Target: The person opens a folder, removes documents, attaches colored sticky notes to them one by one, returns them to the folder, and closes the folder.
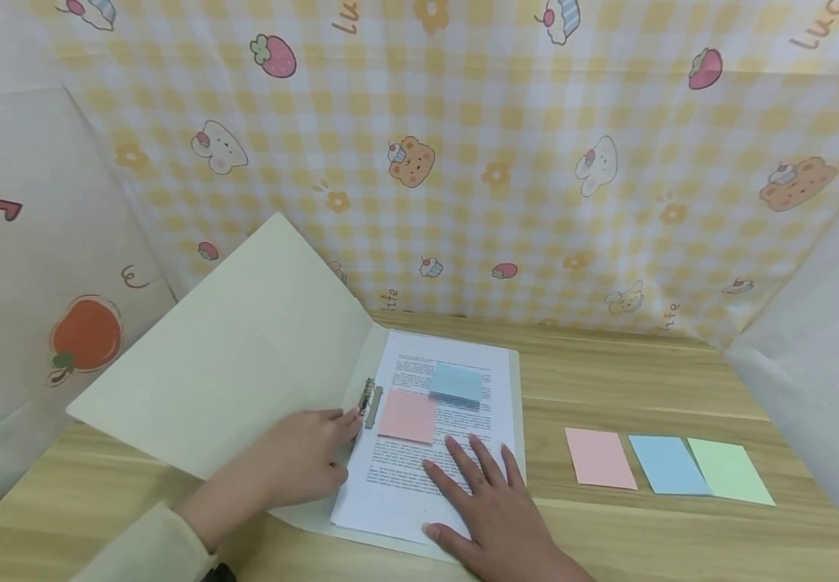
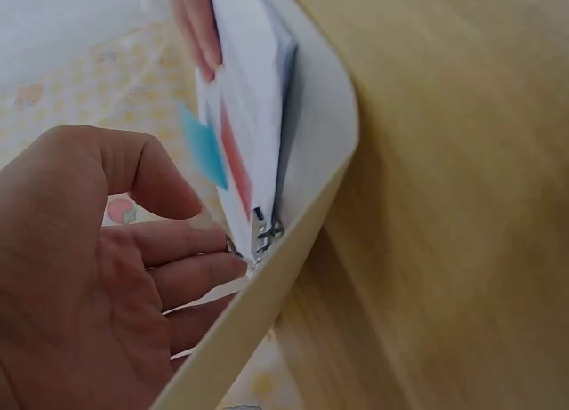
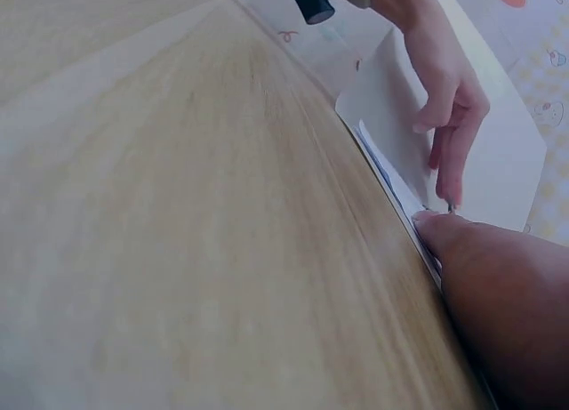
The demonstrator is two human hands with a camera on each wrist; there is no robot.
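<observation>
A cream file folder (image 1: 245, 323) lies with its cover raised to the left, and a stack of printed paper (image 1: 398, 505) rests inside. At the folder's spine is a metal clip (image 1: 370, 402). Fingertips of my left hand (image 1: 303, 457) touch this clip; in the left wrist view the fingers are nearly straight and the thumb stands apart from the clip. My right hand (image 1: 495, 513) rests on the lower right of the top page, fingers spread. A pink sticky note (image 1: 408, 417) and a blue sticky note (image 1: 457, 383) sit on that page.
On the wooden table (image 1: 609, 541) to the right lie a pink note (image 1: 600, 458), a blue note (image 1: 668, 466) and a green note (image 1: 732, 470) in a row. Behind the table hangs a yellow checked cloth (image 1: 499, 226); the raised cover leans near the left wall cloth.
</observation>
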